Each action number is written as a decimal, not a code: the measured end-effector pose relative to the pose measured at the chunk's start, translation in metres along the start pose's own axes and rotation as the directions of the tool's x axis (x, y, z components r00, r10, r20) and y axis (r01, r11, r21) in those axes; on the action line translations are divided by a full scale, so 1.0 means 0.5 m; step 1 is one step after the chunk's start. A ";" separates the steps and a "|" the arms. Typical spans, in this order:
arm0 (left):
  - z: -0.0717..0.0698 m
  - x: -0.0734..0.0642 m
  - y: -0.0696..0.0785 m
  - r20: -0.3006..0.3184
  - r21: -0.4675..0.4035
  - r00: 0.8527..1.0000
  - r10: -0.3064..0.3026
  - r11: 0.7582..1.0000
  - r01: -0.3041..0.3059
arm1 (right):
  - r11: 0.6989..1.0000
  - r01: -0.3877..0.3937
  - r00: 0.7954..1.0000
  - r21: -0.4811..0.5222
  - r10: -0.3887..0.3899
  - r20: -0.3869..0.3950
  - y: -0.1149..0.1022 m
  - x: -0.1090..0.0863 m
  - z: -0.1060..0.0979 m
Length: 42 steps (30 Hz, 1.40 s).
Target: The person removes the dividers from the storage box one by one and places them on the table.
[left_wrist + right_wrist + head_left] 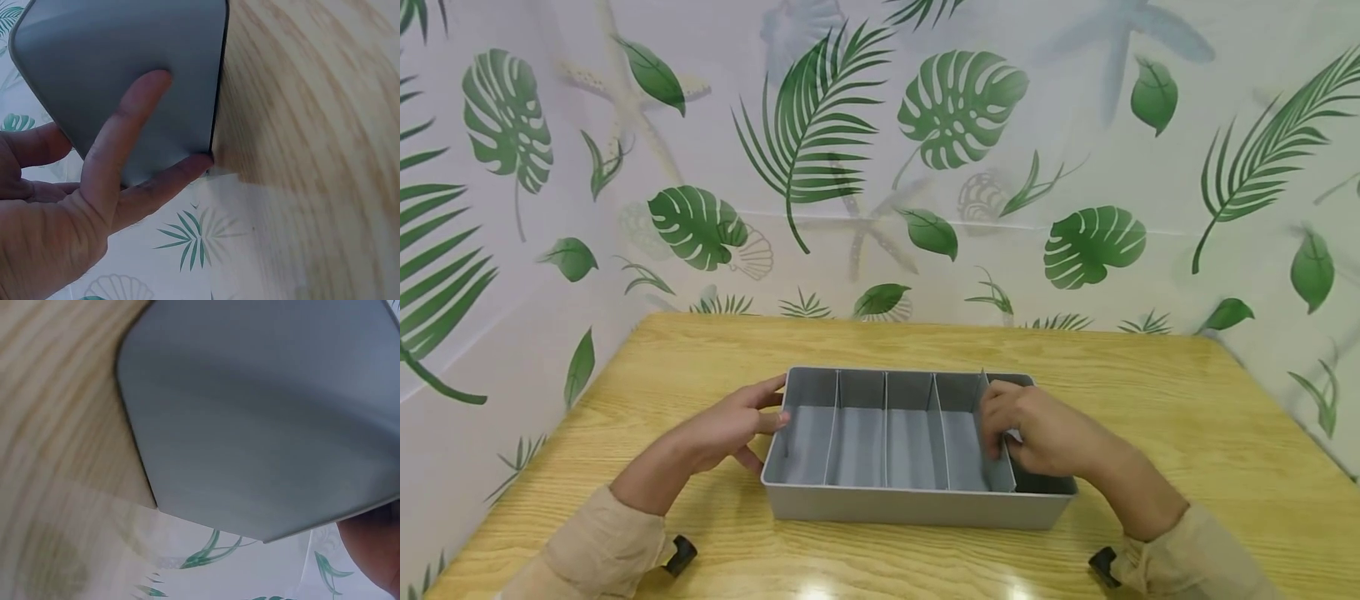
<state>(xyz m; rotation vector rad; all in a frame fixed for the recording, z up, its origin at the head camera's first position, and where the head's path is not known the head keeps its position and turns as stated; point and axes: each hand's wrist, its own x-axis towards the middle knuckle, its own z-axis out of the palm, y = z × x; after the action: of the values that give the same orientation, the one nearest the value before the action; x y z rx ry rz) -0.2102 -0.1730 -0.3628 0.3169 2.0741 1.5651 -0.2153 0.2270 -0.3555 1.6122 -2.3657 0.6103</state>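
Note:
A grey divided box [917,508] lies lengthwise on the table, with thin upright dividers across it. My left hand [726,429] holds its left end, the thumb over the rim and the other fingers spread along the outer wall. In the left wrist view, fingers [128,125] lie against the grey end wall [169,37], one reaching its lower edge. My right hand [1037,425] reaches inside near the right end and pinches the rightmost divider [1009,471]. That divider's far top corner pokes slightly above the back rim. The right wrist view shows mostly the box's outer wall [250,437].
The wooden table [880,558] extends around the box on all sides. Behind it hangs a white cloth [865,167] printed with green leaves, starfish and shells. Black straps [680,556] show near both sleeve cuffs.

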 end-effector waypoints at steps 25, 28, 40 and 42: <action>0.007 0.015 0.011 0.004 -0.035 1.000 -0.029 0.999 0.030 | 0.985 0.033 0.983 -0.170 -0.062 -0.172 -0.010 -0.011 -0.126; 0.010 0.017 0.019 0.004 -0.041 0.998 -0.060 0.997 0.061 | 0.975 0.038 0.980 -0.218 -0.079 -0.181 0.003 -0.024 -0.164; 0.008 -0.002 0.037 0.003 -0.052 0.993 -0.120 0.991 0.120 | 0.767 -0.161 0.987 -0.621 0.116 -0.114 0.103 -0.112 -0.251; 0.008 -0.003 0.037 0.000 -0.057 0.993 -0.121 0.991 0.121 | 0.737 -0.198 0.979 -0.646 0.180 -0.094 0.127 -0.131 -0.258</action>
<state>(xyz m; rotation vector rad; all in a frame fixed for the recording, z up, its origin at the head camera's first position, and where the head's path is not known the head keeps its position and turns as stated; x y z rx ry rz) -0.2091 -0.1650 -0.3457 0.1645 2.0073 1.5495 -0.2562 0.3599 -0.2803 1.0432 -2.3473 -0.1847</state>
